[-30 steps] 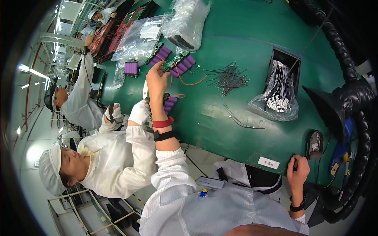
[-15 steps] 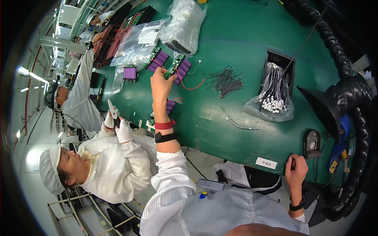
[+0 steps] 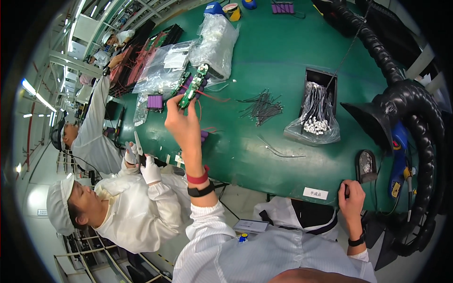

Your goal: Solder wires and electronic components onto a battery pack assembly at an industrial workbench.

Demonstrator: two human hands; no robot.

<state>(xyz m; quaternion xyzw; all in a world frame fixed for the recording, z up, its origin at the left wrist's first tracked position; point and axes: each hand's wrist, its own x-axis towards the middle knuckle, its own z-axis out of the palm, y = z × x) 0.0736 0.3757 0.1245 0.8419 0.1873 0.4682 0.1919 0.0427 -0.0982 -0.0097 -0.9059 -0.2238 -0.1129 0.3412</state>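
Note:
My left hand (image 3: 183,126) pinches a battery pack (image 3: 194,87) by its edge, raised above the green table. Its green circuit board faces up, and a red wire trails from it to the right. Just behind and left of it, another battery pack (image 3: 180,85) is partly covered. A third pack (image 3: 204,135), purple, lies half hidden beside my left wrist. At the table's front edge, my right hand (image 3: 352,200) rests with curled fingers; a dark spot shows between them, but what it is stays unclear.
Loose black wires (image 3: 264,107) lie mid-table. Right of them, a black box (image 3: 305,78) holds bagged white-ended wires (image 3: 317,113). A black fume hose (image 3: 377,52) borders the right side. At left, a gloved co-worker holds a bladed tool (image 3: 138,144). Bagged goods (image 3: 217,42) stand farther back.
My left hand has lifted the battery pack and tilted it, so its board now shows more fully. The view has shifted slightly. My right hand stays at the table edge.

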